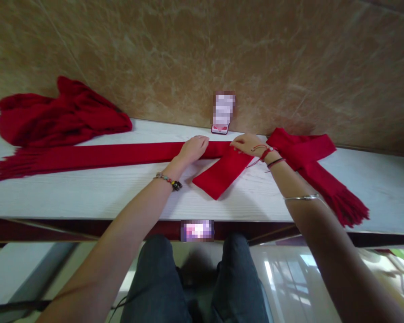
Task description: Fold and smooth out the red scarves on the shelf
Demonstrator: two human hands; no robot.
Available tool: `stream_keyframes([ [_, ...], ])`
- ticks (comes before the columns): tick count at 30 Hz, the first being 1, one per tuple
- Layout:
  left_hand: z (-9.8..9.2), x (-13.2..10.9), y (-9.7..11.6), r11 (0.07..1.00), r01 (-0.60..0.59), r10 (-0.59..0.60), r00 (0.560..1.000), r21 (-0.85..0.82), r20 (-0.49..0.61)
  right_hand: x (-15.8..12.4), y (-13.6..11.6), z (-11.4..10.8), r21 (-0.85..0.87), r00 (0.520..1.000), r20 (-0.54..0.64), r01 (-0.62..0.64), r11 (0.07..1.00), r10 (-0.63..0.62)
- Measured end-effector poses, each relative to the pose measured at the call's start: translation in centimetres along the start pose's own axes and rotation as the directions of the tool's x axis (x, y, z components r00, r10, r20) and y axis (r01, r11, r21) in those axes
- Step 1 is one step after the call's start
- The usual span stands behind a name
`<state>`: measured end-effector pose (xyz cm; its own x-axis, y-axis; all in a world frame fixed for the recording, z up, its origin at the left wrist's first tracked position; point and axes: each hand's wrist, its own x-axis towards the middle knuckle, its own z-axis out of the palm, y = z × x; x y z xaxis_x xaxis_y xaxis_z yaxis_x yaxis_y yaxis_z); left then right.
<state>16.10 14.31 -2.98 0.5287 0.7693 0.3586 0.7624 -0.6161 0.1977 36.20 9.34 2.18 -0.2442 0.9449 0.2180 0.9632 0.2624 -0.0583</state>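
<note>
A long red scarf (97, 156) lies stretched across the white table (87, 197), its fringed end at the far left. My left hand (194, 149) rests flat on the scarf near the middle, fingers together and extended. My right hand (247, 144) presses on the scarf just to the right, where a folded section (220, 176) angles toward the table's front edge. Whether the right fingers pinch the cloth I cannot make out.
A bunched red scarf (60, 114) sits at the back left. Another red scarf with a fringed end (318, 168) lies at the right. A small phone-like object (221, 128) leans against the marbled wall (202, 54). My knees show below the table edge.
</note>
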Motion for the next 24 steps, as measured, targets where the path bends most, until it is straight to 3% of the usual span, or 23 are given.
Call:
stream_keyframes([
  [4, -0.3, -1.0, 0.0, 1.000, -0.014, 0.012, 0.994, 0.024, 0.106, -0.8, 2.9, 1.6, -0.008, 0.987, -0.071, -0.144, 0.990, 0.143],
  [8, 0.1, -1.7, 0.5, 0.996, 0.023, -0.050, 0.938, 0.081, 0.343, -1.5, 3.9, 5.3, 0.079, 0.985, -0.033, -0.163, 0.983, 0.167],
  [10, 0.1, -1.7, 0.6, 0.996, 0.018, -0.050, 0.922, 0.085, 0.384, -1.8, 3.9, 6.2, 0.117, 0.987, -0.056, -0.146, 0.982, 0.154],
  [15, -0.2, -1.6, 0.7, 0.996, 0.021, -0.056, 0.916, 0.092, 0.396, -2.2, 3.9, 4.9, 0.136, 0.974, -0.154, -0.145, 0.980, 0.165],
  [19, -0.3, -1.6, 1.0, 0.997, 0.012, -0.037, 0.934, 0.074, 0.356, -2.3, 3.4, 4.3, 0.119, 0.990, -0.099, -0.085, 0.989, 0.097],
  [24, 0.0, -1.6, 1.2, 0.998, -0.064, 0.054, 0.960, 0.029, 0.273, -2.4, 2.6, 6.6, 0.122, 0.999, 0.011, 0.034, 0.992, -0.036],
])
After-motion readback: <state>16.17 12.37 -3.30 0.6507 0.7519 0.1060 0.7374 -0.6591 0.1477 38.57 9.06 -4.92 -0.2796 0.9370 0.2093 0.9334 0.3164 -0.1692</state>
